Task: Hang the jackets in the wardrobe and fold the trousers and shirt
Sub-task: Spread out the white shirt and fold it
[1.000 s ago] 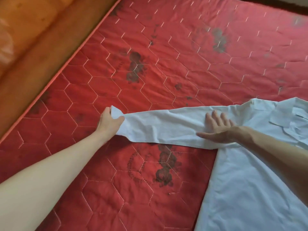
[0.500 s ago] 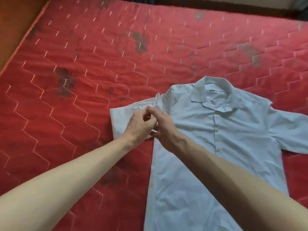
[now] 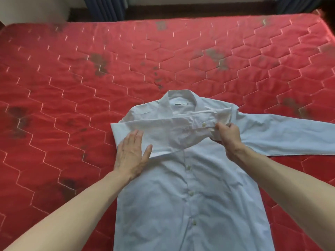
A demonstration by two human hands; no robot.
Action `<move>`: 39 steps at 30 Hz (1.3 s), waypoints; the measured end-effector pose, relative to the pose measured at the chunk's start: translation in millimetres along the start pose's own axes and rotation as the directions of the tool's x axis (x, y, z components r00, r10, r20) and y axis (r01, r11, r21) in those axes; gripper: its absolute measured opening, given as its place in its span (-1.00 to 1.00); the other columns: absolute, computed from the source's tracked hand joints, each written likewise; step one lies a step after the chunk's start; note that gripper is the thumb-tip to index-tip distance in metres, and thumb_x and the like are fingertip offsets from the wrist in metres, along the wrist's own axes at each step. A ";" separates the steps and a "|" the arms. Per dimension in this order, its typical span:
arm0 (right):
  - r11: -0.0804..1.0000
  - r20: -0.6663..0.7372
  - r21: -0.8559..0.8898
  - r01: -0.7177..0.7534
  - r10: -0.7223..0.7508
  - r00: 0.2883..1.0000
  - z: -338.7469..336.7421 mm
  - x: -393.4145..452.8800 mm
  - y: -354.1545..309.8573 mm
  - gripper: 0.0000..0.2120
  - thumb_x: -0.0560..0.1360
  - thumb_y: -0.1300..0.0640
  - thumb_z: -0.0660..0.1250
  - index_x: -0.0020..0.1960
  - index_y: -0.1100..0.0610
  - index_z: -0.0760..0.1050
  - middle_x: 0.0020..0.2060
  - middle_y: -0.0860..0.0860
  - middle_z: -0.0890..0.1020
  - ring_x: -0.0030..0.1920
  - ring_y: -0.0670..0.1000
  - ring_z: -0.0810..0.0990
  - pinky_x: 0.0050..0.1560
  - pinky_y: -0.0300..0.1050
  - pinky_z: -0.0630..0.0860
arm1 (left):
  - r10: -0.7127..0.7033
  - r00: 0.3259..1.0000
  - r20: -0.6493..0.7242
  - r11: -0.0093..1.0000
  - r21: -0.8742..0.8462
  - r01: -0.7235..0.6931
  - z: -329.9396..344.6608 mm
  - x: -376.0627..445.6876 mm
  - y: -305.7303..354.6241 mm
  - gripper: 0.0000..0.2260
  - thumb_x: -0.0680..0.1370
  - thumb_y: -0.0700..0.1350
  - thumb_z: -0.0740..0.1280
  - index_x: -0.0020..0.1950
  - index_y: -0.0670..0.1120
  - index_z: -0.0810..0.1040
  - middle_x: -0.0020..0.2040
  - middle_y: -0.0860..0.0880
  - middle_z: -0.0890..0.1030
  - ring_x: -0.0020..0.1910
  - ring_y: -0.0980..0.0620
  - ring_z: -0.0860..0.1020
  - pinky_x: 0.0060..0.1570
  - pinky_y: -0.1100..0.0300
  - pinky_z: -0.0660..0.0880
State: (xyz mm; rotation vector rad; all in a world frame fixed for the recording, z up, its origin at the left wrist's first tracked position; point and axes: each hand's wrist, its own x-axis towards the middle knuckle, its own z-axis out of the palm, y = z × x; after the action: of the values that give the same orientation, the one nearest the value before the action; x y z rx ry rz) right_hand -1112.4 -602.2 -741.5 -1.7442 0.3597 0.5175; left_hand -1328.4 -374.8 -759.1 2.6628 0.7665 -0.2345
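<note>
A white button-up shirt (image 3: 190,196) lies face up on the red quilted mattress (image 3: 72,87), collar away from me. Its left sleeve (image 3: 163,131) is folded across the chest. My left hand (image 3: 133,154) presses flat, fingers spread, on the fold at the shirt's left shoulder edge. My right hand (image 3: 228,136) pinches the cuff of that folded sleeve over the right side of the chest. The other sleeve (image 3: 290,134) stretches straight out to the right on the mattress. No jackets or trousers are in view.
The mattress carries several dark stains and spreads wide on every side of the shirt. Beyond its far edge are a dark floor strip, blue curtains (image 3: 107,8) and a pale wall (image 3: 36,9).
The left sleeve, stretched out to the left a second ago, now lies folded across the chest. My right hand has carried the cuff rightward; my left hand has flattened onto the fold.
</note>
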 end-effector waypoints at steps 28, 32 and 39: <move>0.733 -0.391 -0.673 -0.103 -0.235 0.890 -84.0 69.8 72.8 -0.67 0.66 -0.04 0.16 0.14 0.21 0.51 0.04 0.30 0.66 0.15 0.34 0.55 0.31 0.16 0.31 | -0.039 0.989 -0.145 0.996 0.077 0.050 -8.5 105.0 -46.7 -0.46 0.40 -0.46 0.23 0.34 -0.12 0.53 0.15 -0.12 0.50 0.22 -0.20 0.41 0.26 -0.09 0.32; 0.772 -0.395 -0.631 -0.079 -0.232 0.889 -86.7 71.6 73.9 -0.68 0.70 -0.02 0.13 0.19 0.21 0.49 0.05 0.31 0.65 0.16 0.36 0.55 0.33 0.18 0.30 | 0.007 1.000 0.029 0.987 0.158 -0.011 -18.5 123.4 -51.0 -0.55 0.44 -0.37 0.26 0.21 0.03 0.59 0.10 -0.01 0.53 0.12 -0.09 0.36 0.17 0.00 0.32; 0.810 -0.315 -0.579 0.097 -0.332 0.889 -87.3 60.1 75.1 -0.70 0.70 -0.02 0.16 0.03 0.20 0.49 -0.14 0.23 0.61 -0.05 0.31 0.56 0.08 0.20 0.43 | -0.006 0.981 0.192 0.926 0.371 -0.066 -45.1 143.7 -68.7 -0.83 0.62 -0.14 0.12 -0.16 -0.01 0.39 -0.16 -0.04 0.46 0.12 -0.14 0.41 0.20 -0.06 0.29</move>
State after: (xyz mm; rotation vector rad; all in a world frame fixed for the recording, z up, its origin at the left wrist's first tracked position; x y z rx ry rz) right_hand -1085.8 -702.4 -819.7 -2.4365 0.3036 0.0735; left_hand -1242.4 -234.2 -774.1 2.9459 0.6736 -0.6814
